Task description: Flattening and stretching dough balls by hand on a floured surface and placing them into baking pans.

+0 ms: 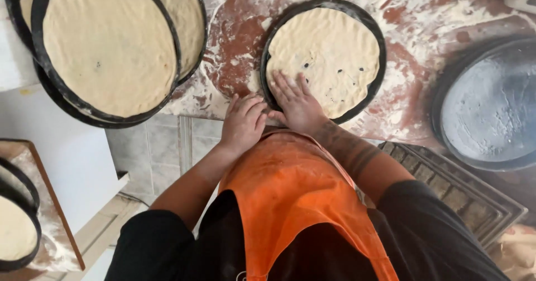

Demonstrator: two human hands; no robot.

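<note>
— What sits closest to the lens?

— An orange apron (296,203) over a black shirt, worn by the person at the table (234,46), a red top streaked with flour.

— And the hands?

— The right hand (296,105) lies flat, fingers spread, on the near edge of a round of dough (329,55). Its grip is wide and holds nothing; it only presses on the dough. The left hand (244,122) rests just beside it at the table's edge, fingers curled loosely, touching the rim of the pan (268,46). Whether that grip closes on anything cannot be told.

— Where is the dough?

— In a round black pan at the middle of the table, filling it almost to the rim, with a few dark specks on its surface.

— What else is in the frame?

— At upper left, two larger dough-lined pans (106,46) overlap. At right, an empty dark pan (491,108) dusted with flour sits well apart from the hands. At lower left, another dough-filled pan (17,231) shows partly on a lower board. A dark ridged mat (458,186) lies on the floor at lower right.
</note>
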